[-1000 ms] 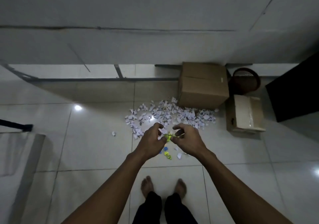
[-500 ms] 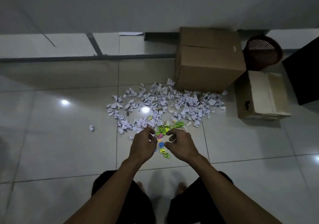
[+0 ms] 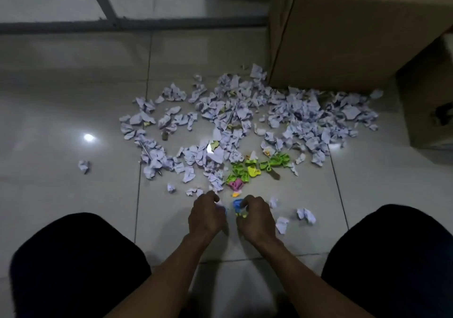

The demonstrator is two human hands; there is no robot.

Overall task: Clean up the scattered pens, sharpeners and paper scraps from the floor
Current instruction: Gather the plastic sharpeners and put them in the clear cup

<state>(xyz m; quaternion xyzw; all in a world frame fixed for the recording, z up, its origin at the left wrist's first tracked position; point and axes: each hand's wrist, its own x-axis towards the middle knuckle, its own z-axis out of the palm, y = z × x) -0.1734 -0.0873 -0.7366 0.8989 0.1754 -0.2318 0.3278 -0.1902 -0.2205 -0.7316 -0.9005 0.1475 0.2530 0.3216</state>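
Note:
A wide heap of crumpled white paper scraps (image 3: 245,119) covers the tiled floor in front of me. At its near edge lie several small green and yellow sharpeners (image 3: 255,166) and a pink one (image 3: 236,184). My left hand (image 3: 207,216) is down at the floor with fingers curled; what they hold is hidden. My right hand (image 3: 255,216) is beside it, fingers curled round a small blue sharpener (image 3: 237,203) with yellow bits just below. A thin pen (image 3: 147,152) lies among the scraps at the left.
A big cardboard box (image 3: 355,40) stands at the back right, a smaller box (image 3: 426,111) to its right. Loose scraps (image 3: 305,214) lie right of my hands, one (image 3: 83,166) far left. My knees (image 3: 81,256) frame the hands on both sides.
I have squatted low, so the floor looks much nearer. Both hands dropped from in front of me to the floor by the coloured sharpeners; the right one now grips a blue piece.

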